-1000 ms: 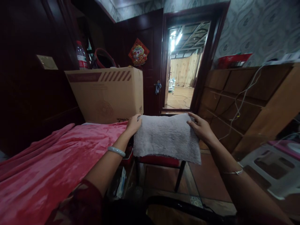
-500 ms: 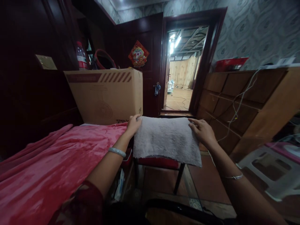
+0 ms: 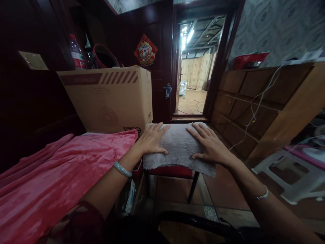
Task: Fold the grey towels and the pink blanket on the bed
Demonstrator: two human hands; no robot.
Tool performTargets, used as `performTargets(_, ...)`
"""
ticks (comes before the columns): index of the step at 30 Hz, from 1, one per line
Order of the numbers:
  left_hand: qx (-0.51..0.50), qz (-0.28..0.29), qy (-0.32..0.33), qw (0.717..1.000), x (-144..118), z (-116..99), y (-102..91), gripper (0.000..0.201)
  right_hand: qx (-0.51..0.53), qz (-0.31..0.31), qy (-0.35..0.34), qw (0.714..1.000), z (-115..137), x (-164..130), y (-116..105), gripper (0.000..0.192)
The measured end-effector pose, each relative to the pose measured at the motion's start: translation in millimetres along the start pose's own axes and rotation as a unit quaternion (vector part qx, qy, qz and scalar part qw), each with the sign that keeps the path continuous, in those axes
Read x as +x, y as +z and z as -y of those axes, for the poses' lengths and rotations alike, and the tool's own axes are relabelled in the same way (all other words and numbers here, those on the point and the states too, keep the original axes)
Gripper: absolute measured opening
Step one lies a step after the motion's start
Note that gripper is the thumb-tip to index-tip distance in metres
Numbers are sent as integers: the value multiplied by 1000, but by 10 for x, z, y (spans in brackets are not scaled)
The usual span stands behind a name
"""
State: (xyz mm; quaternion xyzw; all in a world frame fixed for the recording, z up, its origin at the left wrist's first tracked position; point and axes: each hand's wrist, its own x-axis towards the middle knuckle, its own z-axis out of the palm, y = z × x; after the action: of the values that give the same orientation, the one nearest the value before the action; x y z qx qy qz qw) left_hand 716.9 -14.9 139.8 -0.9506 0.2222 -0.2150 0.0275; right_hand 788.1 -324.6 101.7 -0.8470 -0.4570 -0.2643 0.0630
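Observation:
A grey plush cloth [image 3: 177, 144] lies spread over the seat of a chair with a red cushion [image 3: 171, 171] and dark legs. Its near edge hangs a little past the seat, and its right corner droops over the side. My left hand [image 3: 152, 139] rests flat on the cloth's left part, fingers spread and pointing away from me. On the right part lies my right hand [image 3: 207, 144], palm down with the fingers apart. Neither hand grips the cloth. Much of the seat is hidden under it.
To the left, a pink blanket [image 3: 63, 159] covers a bed-like surface. A large cardboard box [image 3: 109, 98] stands behind it, with a bottle [image 3: 77, 54] on top. Wooden cabinets [image 3: 250, 105] line the right side, near a white plastic stool [image 3: 276, 179]. Ahead is an open doorway [image 3: 194, 74].
Both hands have let go of the cloth's far corners. They have moved inward and now lie flat with fingers spread on top. The view has tilted slightly downward.

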Motion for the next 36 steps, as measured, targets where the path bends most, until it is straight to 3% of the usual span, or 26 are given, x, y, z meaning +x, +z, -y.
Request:
performTargets(8,23,-15,49,998,-23,73,33,123,-1,-26,-18,999,44,-142,27,125)
performTargets(15,49,-23,17,998,12,5,37,120,111,-25,37,993,-243,-180,103,109)
performTargets(20,46,-27,21,998,17,13,52,117,161,-91,69,980,-228,-195,254,103)
performTargets(24,35,-26,17,999,21,38,57,118,172,-83,63,979,-212,-198,305,106)
performTargets(31,16,-12,19,1000,-155,78,-35,115,89,-76,32,993,-268,-233,129,102)
performTargets(36,9,-17,-8,1000,-330,137,-113,120,38,-63,21,997,-251,-25,-95,107)
